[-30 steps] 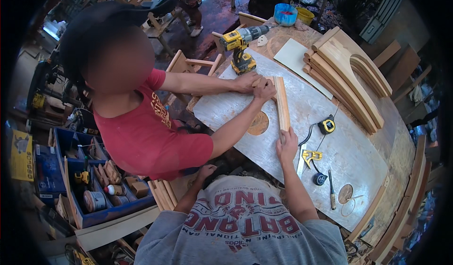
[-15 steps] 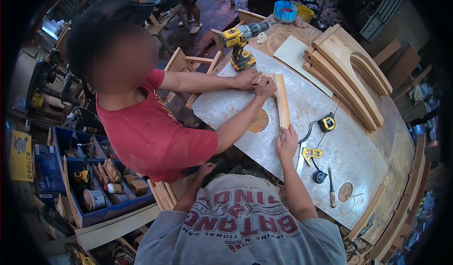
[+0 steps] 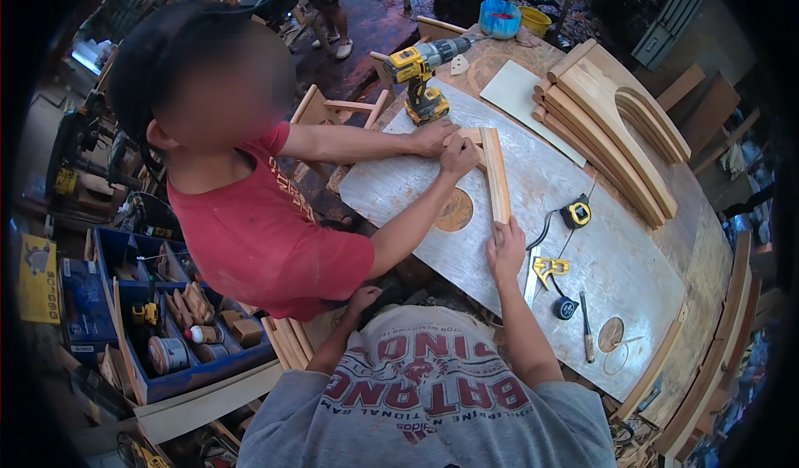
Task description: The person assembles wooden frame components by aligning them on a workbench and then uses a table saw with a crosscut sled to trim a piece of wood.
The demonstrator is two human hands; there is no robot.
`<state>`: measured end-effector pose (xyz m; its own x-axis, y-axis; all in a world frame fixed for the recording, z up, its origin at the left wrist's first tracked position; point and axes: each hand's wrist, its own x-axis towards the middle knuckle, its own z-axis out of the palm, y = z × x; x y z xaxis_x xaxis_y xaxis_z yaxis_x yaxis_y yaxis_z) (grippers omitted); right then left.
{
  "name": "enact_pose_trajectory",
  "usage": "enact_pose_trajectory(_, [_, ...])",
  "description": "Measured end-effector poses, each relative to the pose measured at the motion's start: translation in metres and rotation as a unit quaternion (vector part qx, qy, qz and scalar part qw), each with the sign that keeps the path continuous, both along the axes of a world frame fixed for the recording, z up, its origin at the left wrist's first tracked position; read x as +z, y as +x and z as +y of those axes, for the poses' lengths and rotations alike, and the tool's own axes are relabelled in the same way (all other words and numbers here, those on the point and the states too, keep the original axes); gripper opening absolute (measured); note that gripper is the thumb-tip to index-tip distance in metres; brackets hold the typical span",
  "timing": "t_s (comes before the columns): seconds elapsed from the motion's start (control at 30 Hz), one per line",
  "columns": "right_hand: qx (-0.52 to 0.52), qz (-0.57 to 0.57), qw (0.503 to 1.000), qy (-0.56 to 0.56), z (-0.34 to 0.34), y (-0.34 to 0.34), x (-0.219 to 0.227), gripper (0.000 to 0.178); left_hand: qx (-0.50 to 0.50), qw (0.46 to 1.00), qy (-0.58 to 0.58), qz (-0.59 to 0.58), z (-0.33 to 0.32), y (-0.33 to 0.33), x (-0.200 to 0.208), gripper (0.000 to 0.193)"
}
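Observation:
My right hand [image 3: 506, 250] is closed round the near end of a pale wooden strip [image 3: 497, 181] lying on the grey metal-like tabletop sheet [image 3: 541, 189]. At its far end the strip meets a shorter wooden piece [image 3: 476, 137], where a co-worker in a red shirt rests both hands [image 3: 445, 145]. Low by my side, next to the table's near edge, hangs my left hand [image 3: 364, 299]; its fingers are in shadow and hard to make out. Beside my right hand lie a yellow combination square [image 3: 549, 270], a yellow-black tape measure [image 3: 576, 212] and a small dark-blue tape measure [image 3: 565, 307].
A yellow cordless drill [image 3: 426, 81] stands beyond the joined pieces. Curved wooden parts [image 3: 612, 135] are stacked at the far right. A chisel-like tool [image 3: 587, 326] lies near a round hole [image 3: 611, 335]. A blue toolbox [image 3: 200, 368] with cans sits at lower left.
The co-worker's head and nearer hand have shifted slightly, the hand moving a little left and down along the shorter piece. My hands and the strip look nearly the same.

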<state>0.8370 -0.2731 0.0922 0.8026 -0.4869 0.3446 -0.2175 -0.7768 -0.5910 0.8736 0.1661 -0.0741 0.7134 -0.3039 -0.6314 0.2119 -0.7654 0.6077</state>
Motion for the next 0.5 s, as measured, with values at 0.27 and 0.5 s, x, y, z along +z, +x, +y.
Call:
enact_pose_trajectory(0.27, [-0.005, -0.005, 1.000, -0.004, 0.000, 0.000, -0.001, 0.041, -0.049, 0.999, 0.003, -0.005, -0.008, 0.004, 0.018, 0.044])
enact_pose_trajectory(0.5, [-0.008, -0.001, 1.000, -0.006, -0.001, 0.000, -0.002, 0.043, -0.100, 0.993, 0.051, 0.039, -0.009, 0.011, 0.017, 0.051])
